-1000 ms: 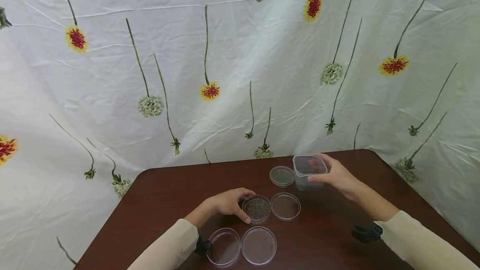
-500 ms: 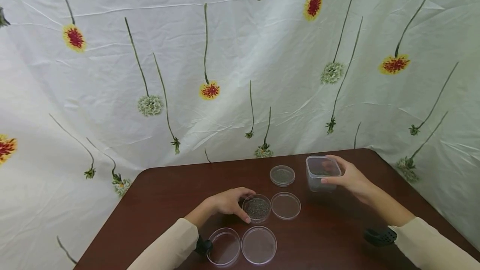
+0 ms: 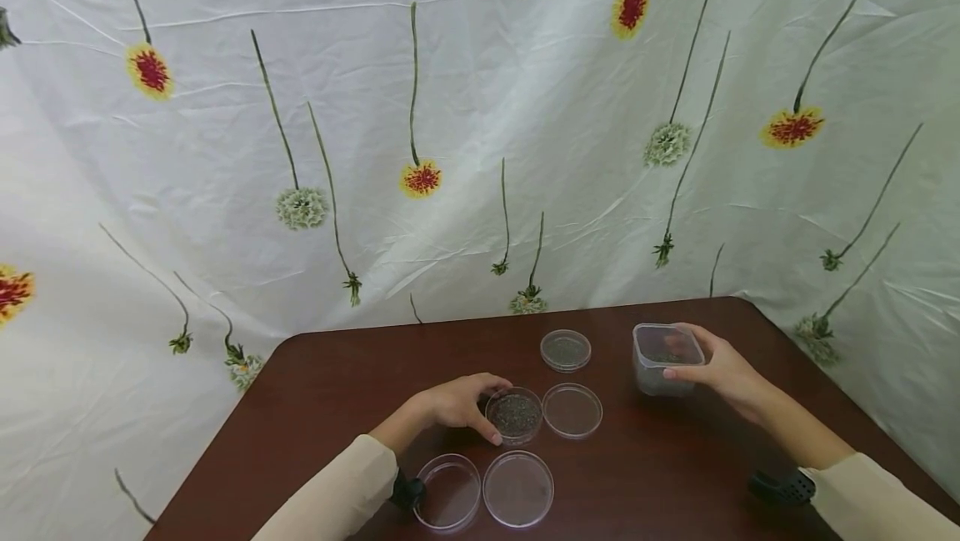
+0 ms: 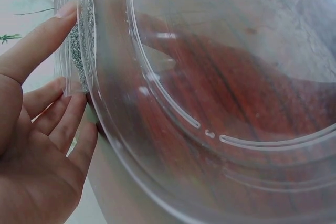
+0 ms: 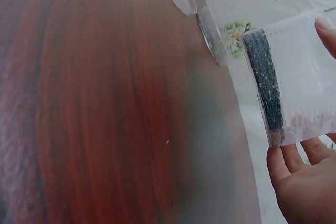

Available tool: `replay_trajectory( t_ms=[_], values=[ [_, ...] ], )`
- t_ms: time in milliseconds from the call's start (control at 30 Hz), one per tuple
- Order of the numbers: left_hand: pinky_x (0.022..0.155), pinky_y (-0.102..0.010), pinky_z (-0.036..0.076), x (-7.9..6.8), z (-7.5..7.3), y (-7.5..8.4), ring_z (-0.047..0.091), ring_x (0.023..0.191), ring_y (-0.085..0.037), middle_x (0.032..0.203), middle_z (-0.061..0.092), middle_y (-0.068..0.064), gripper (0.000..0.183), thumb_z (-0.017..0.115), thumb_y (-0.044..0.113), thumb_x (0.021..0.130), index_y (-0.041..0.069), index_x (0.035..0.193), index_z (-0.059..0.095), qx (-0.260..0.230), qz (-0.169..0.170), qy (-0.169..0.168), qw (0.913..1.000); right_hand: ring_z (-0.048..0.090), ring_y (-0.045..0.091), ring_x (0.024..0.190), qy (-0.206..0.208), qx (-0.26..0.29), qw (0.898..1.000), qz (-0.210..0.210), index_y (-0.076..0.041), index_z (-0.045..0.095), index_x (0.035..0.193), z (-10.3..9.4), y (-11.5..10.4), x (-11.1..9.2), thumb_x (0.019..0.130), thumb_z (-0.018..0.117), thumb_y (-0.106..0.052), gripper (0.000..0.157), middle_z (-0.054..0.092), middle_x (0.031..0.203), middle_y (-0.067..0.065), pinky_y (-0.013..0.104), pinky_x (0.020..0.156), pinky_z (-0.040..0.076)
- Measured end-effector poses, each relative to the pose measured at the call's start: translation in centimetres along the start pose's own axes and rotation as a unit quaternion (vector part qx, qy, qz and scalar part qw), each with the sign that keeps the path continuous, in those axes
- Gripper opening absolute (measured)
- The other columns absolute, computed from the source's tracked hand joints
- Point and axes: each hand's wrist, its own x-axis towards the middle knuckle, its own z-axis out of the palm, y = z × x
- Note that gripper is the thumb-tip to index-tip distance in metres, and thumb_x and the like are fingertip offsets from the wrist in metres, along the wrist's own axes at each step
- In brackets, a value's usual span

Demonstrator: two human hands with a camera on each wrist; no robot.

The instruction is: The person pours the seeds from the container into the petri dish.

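Observation:
My left hand point(image 3: 457, 405) holds the side of a clear petri dish point(image 3: 516, 416) filled with dark grey granules, thumb on the near side and fingers on the far side. The left wrist view shows the layer of granules point(image 4: 80, 51) through the dish wall. On the right, my right hand point(image 3: 726, 372) grips a square clear plastic container point(image 3: 654, 380) from its right side. Dark granules point(image 5: 264, 77) lie in a layer at the container's bottom in the right wrist view. An empty-looking petri dish half point(image 3: 572, 412) stands right beside the filled dish.
Behind stands another petri dish point(image 3: 566, 351) with greyish contents. Close to me lie two clear dish halves point(image 3: 518, 489), the left one point(image 3: 448, 491) partly overlapped by the left wrist strap. A flowered white cloth point(image 3: 465, 124) hangs behind the brown table point(image 3: 360, 374).
My right hand has moved the plastic container to the right and slightly toward me, away from the rear petri dish. My left hand and its dish have stayed in place.

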Motion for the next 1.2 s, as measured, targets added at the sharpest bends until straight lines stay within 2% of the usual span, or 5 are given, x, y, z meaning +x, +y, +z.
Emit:
replay_trajectory(
  t_ms=[300,433,567,900,1200],
  values=[
    [0.111,-0.05,0.039,0.0,0.0,0.2,0.051,0.132,-0.03,0.142,0.054,-0.007,0.079,0.092,0.014,0.079,0.007,0.147,0.053,-0.002,-0.002,-0.001,1.0,0.041,0.045,0.136,-0.011,0.002,1.0,-0.001,0.006,0.027,0.157,-1.0,1.5,-1.0,0.095,0.075,-0.008,0.08,0.043,0.149,0.033,0.028,0.088,0.052],
    [0.111,-0.052,0.038,-0.1,0.0,0.2,0.051,0.133,-0.031,0.143,0.055,-0.008,0.08,0.093,0.014,0.079,0.006,0.148,0.053,-0.003,-0.004,0.0,1.0,0.051,0.022,0.13,-0.011,-0.005,1.0,0.008,0.006,0.025,0.158,-1.4,1.8,-1.5,0.096,0.075,-0.01,0.081,0.042,0.15,0.033,0.026,0.089,0.051],
    [0.111,-0.051,0.038,-0.2,0.0,0.2,0.051,0.133,-0.031,0.143,0.055,-0.008,0.08,0.093,0.013,0.079,0.006,0.147,0.053,-0.005,-0.003,0.0,1.0,0.05,0.002,0.121,-0.023,-0.007,1.0,0.016,0.005,0.025,0.158,-2.0,2.3,-1.9,0.096,0.074,-0.012,0.08,0.04,0.151,0.034,0.025,0.09,0.05],
    [0.112,-0.051,0.038,-0.1,0.0,0.0,0.051,0.133,-0.03,0.142,0.055,-0.007,0.08,0.092,0.013,0.079,0.006,0.147,0.053,-0.009,-0.001,-0.001,1.0,0.049,-0.01,0.118,-0.059,0.006,0.998,0.014,0.007,0.016,0.159,-4.1,4.2,-2.5,0.1,0.067,-0.006,0.079,0.03,0.154,0.038,0.024,0.089,0.05],
    [0.112,-0.05,0.038,-0.2,0.0,0.1,0.051,0.133,-0.03,0.142,0.055,-0.007,0.08,0.092,0.014,0.079,0.005,0.148,0.052,-0.008,-0.002,0.0,1.0,0.044,-0.017,0.12,-0.09,-0.002,0.996,0.019,0.004,0.01,0.16,-4.6,4.8,-2.7,0.1,0.067,-0.008,0.083,0.02,0.159,0.038,0.022,0.091,0.049]
  ],
)
